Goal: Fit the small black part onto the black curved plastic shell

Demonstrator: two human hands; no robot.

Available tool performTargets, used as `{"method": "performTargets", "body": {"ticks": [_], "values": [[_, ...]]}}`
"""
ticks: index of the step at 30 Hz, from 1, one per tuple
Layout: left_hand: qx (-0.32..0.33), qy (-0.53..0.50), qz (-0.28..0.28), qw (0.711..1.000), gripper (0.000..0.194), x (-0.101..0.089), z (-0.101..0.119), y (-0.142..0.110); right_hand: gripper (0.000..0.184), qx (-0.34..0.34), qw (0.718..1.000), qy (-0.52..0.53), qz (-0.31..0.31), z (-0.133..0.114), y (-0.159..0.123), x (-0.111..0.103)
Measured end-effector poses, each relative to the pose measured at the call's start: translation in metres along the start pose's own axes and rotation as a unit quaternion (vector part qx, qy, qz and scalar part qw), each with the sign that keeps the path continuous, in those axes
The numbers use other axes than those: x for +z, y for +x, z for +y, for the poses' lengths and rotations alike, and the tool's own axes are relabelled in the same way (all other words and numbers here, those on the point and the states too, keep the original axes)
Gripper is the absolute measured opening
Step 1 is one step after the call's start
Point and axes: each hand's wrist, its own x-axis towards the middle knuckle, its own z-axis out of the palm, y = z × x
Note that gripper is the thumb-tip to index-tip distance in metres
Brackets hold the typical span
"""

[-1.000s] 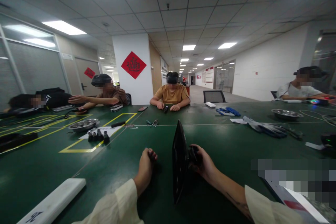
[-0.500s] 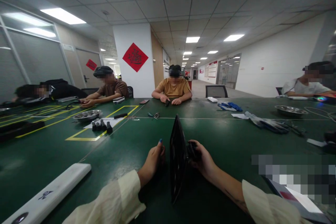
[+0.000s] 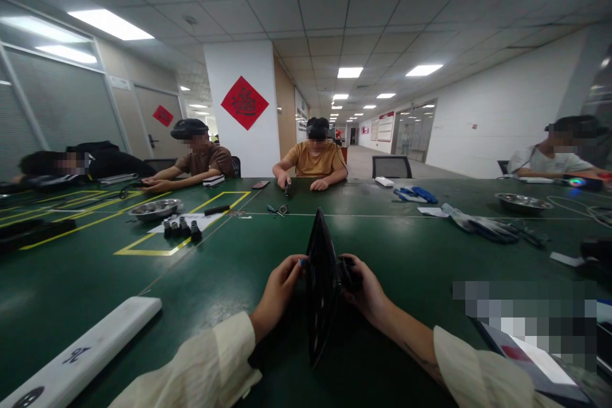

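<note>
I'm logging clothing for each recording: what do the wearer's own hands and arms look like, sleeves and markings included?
The left hand and right hand are ungloved. Loose cream sleeves end at the forearms. A blue spot shows at the left thumb's tip, too small to identify. The right forearm bears a thin dark marking, possibly a tattoo.
</note>
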Motion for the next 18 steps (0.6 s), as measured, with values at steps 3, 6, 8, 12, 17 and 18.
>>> {"method": "performTargets", "body": {"ticks": [3, 6, 8, 12, 17, 18], "values": [[-0.019, -0.017, 0.026, 0.999, 0.043, -0.001, 0.003, 0.002, 0.032, 0.001, 1.000, 0.001, 0.008, 0.000, 0.000, 0.000], [-0.031, -0.036, 0.048, 0.998, 0.045, -0.002, 0.005, 0.002, 0.032, -0.003, 1.000, 0.000, 0.006, 0.000, 0.000, 0.000], [-0.043, -0.054, 0.061, 0.996, 0.046, -0.002, 0.004, 0.001, 0.032, -0.001, 1.000, -0.002, 0.010, 0.000, 0.000, 0.000], [-0.075, -0.113, 0.079, 0.988, 0.051, -0.001, -0.003, -0.003, 0.033, 0.005, 1.000, -0.004, 0.020, 0.000, -0.002, 0.002], [-0.065, -0.065, 0.033, 0.995, 0.052, 0.005, -0.013, 0.003, 0.031, -0.012, 1.000, -0.009, 0.004, 0.001, -0.002, 0.003], [-0.045, -0.031, 0.020, 0.998, 0.052, 0.007, -0.013, 0.005, 0.030, -0.015, 1.000, -0.014, 0.001, 0.002, -0.001, 0.002]]}}
